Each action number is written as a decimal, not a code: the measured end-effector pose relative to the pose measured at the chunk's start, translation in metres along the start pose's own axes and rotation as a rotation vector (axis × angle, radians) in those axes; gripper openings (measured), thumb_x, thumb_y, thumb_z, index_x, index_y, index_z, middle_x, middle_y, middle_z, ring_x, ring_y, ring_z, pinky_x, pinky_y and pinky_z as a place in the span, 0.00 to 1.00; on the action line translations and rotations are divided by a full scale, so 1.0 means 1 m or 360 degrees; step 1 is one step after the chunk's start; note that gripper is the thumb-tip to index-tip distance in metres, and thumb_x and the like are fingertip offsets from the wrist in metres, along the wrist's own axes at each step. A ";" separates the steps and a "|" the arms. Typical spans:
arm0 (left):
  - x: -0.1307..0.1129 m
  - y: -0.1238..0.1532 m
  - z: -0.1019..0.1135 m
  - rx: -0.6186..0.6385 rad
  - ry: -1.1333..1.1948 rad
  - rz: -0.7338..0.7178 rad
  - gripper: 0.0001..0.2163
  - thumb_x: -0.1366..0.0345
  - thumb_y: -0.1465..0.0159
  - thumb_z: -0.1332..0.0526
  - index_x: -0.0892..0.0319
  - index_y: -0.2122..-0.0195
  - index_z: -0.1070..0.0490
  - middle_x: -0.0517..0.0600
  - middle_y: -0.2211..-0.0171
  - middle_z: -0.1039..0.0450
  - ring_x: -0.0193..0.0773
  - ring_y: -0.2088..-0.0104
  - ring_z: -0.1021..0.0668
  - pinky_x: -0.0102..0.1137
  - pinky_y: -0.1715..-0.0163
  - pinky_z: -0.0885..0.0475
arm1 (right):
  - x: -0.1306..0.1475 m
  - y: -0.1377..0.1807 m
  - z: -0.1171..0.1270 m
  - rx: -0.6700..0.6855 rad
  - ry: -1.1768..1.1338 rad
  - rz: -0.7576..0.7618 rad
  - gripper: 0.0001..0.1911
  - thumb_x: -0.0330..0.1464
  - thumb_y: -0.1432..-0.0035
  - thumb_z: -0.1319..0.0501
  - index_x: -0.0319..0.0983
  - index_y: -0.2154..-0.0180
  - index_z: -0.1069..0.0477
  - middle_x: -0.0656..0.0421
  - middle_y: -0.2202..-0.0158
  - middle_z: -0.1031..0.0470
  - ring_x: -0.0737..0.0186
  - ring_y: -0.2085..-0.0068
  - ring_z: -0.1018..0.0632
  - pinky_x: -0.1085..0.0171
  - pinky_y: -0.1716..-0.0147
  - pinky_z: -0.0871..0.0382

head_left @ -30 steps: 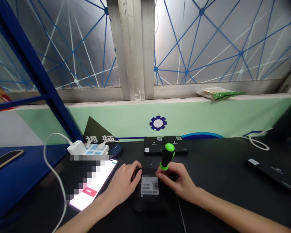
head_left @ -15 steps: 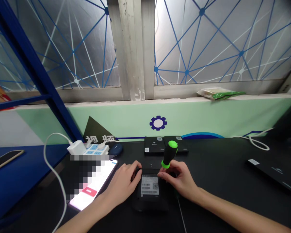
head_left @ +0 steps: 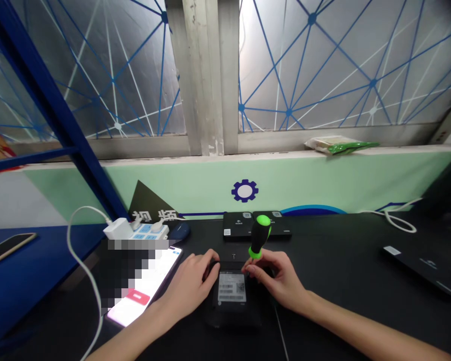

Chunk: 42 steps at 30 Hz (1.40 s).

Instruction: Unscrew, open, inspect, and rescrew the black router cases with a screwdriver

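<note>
A small black box (head_left: 233, 306) with a white label lies on the black table (head_left: 342, 265) right in front of me. My left hand (head_left: 190, 288) rests on its left side, fingers curled against the far left corner. My right hand (head_left: 276, 281) pinches the lower part of a screwdriver with a black and green handle (head_left: 259, 235). The screwdriver stands nearly upright over the box's far right corner; its tip is hidden by my fingers.
A lit phone (head_left: 143, 288) lies left of the box. Behind it sit a white power strip (head_left: 135, 230) with a white cable and a dark mouse (head_left: 178, 230). Two flat black devices (head_left: 257, 224) lie at the wall, another (head_left: 424, 263) at right.
The screwdriver handle has swung slightly, first to the right, then back left and more upright. Both hands stay on the box.
</note>
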<state>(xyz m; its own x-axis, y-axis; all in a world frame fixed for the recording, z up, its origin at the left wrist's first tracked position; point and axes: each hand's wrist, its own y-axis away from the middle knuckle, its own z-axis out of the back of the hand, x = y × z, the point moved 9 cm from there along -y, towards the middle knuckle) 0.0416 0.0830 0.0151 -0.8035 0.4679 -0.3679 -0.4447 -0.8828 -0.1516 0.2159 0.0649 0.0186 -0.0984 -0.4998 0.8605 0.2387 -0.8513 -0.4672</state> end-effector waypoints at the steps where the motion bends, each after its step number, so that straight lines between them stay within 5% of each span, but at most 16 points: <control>1: 0.000 0.000 0.000 0.0007 0.0001 0.0000 0.11 0.58 0.27 0.52 0.54 0.56 0.32 0.48 0.67 0.26 0.44 0.66 0.25 0.35 0.66 0.35 | 0.001 0.000 0.000 0.0002 0.0025 0.0014 0.10 0.37 0.37 0.37 0.37 0.66 0.24 0.56 0.70 0.21 0.65 0.73 0.25 0.67 0.72 0.30; 14: 0.000 0.001 0.000 0.0004 -0.0012 -0.0013 0.11 0.59 0.27 0.52 0.54 0.56 0.32 0.48 0.67 0.25 0.45 0.66 0.25 0.35 0.66 0.34 | 0.012 -0.002 0.003 -0.0036 0.0193 0.0169 0.10 0.36 0.36 0.38 0.38 0.68 0.23 0.56 0.71 0.24 0.64 0.73 0.26 0.66 0.73 0.32; 23: 0.000 0.000 0.000 -0.0002 -0.0006 -0.0007 0.12 0.58 0.28 0.52 0.54 0.56 0.32 0.48 0.66 0.25 0.45 0.65 0.25 0.35 0.66 0.34 | -0.015 0.000 0.005 -0.0140 -0.0104 -0.0107 0.13 0.39 0.46 0.29 0.38 0.71 0.27 0.61 0.76 0.25 0.67 0.76 0.26 0.69 0.76 0.30; 42: 0.000 0.001 0.000 -0.0017 0.0017 -0.0016 0.12 0.58 0.27 0.52 0.54 0.56 0.32 0.49 0.65 0.25 0.44 0.65 0.25 0.35 0.65 0.34 | -0.004 0.002 -0.001 -0.0028 -0.0086 -0.0004 0.09 0.37 0.36 0.38 0.38 0.65 0.24 0.56 0.69 0.20 0.65 0.74 0.24 0.69 0.74 0.28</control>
<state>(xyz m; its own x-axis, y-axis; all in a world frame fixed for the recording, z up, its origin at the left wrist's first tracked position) 0.0414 0.0823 0.0148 -0.7948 0.4764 -0.3761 -0.4485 -0.8784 -0.1649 0.2161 0.0648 0.0145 -0.0468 -0.4889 0.8711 0.2211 -0.8555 -0.4683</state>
